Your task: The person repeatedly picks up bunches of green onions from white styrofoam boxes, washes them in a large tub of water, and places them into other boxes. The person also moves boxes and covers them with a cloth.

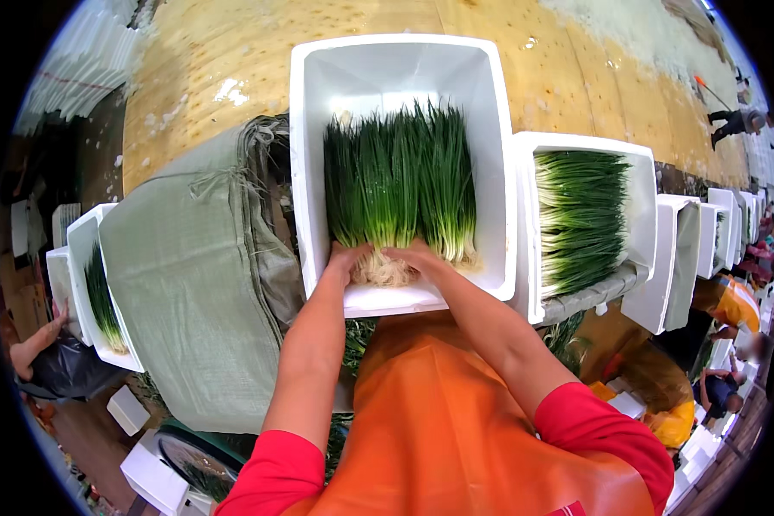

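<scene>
In front of me stands a white foam box (502, 193) holding bundles of green onions (393, 174), their dark tips towards the far wall and their pale roots towards me. My left hand (349, 258) and my right hand (416, 253) grip the two sides of the middle bundle's white base, just above its roots. The fingers are partly hidden among the stalks. More green onions lie to the right of the bundle and to its left inside the same box.
A second foam box (648, 193) of green onions stands at the right, with more boxes beyond. At the left lies a large green woven sack (187, 277), then another onion box (84, 258). Co-workers are at both sides. A wet wooden surface (232, 39) with ice lies behind.
</scene>
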